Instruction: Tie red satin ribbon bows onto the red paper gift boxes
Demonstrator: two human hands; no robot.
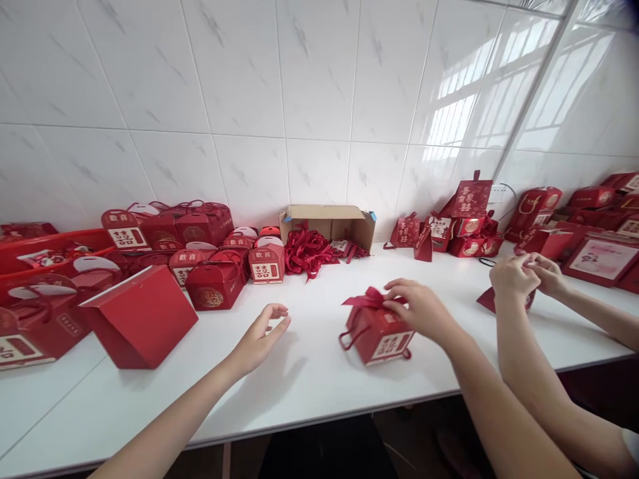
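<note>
A small red gift box (378, 331) with a ribbon bow on top sits tilted on the white table (309, 372). My right hand (422, 307) rests on its top, fingers curled round the bow. My left hand (260, 338) hovers above the table to the left of the box, fingers apart and holding nothing. To the right, another person's two hands (529, 274) are pinched together over a red box (492, 301).
Several finished red gift boxes (219, 253) crowd the back left, with a larger red box (141, 318) in front. An open cardboard carton (327, 223) spilling red ribbons (309, 251) lies against the tiled wall. More red boxes (459, 226) stand at the back right.
</note>
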